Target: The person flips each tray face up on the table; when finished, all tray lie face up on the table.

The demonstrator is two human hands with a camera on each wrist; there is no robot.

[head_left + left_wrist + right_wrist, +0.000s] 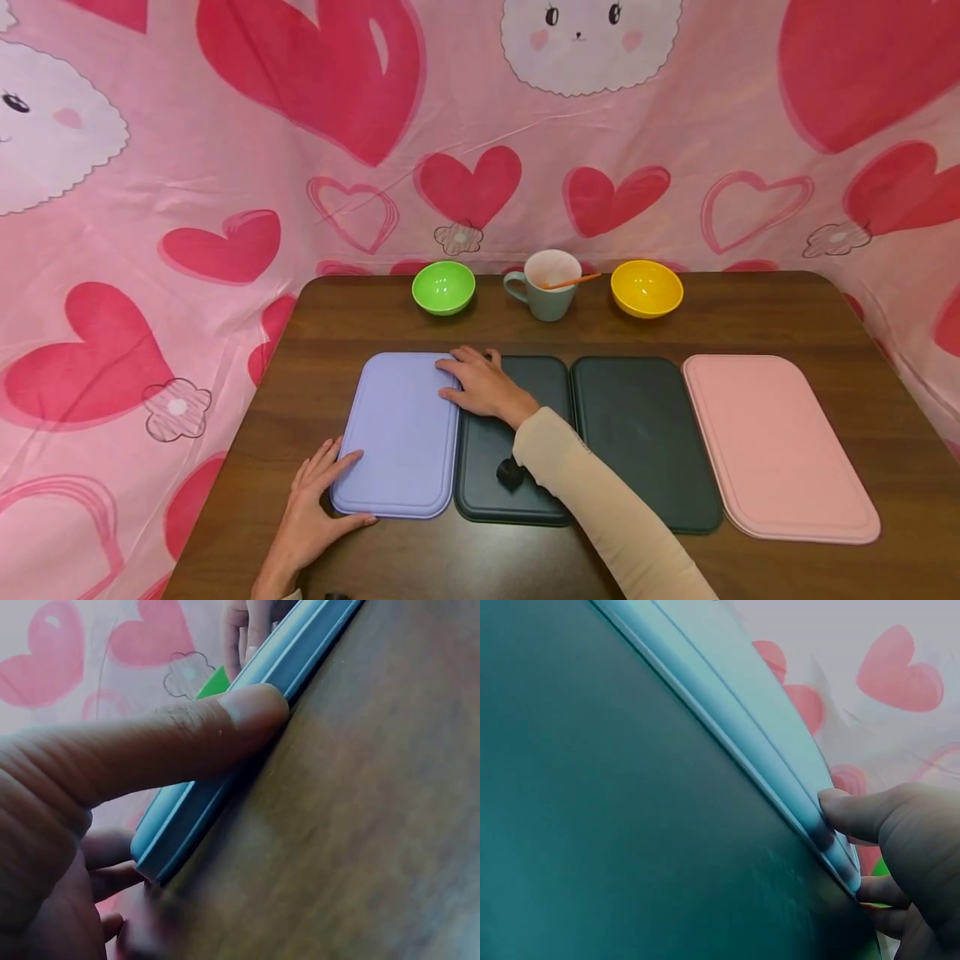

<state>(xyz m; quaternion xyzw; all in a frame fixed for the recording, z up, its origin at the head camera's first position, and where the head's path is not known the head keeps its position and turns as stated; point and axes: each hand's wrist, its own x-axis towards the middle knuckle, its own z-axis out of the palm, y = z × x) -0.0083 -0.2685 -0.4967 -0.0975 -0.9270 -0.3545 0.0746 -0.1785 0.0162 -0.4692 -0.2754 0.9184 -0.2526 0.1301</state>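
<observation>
**A cloth-draped nook, perhaps in a home**

Pink cloth (465, 100) printed with hearts hangs from nine o'clock round to three, covering the whole background, so the kind of room is uncertain. The wood-grain table (750, 317) looks domestic, bearing a green bowl (443, 288) at eleven o'clock, a mug (550, 302) at twelve, a yellow bowl (647, 290) at one, and a lilac board (397, 433) at nine.

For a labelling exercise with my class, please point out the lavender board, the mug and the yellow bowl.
Lavender board (397, 433): head view, middle of its flat top.
Mug (549, 303): head view, outer wall below the rim.
Yellow bowl (647, 289): head view, inside surface.
</observation>
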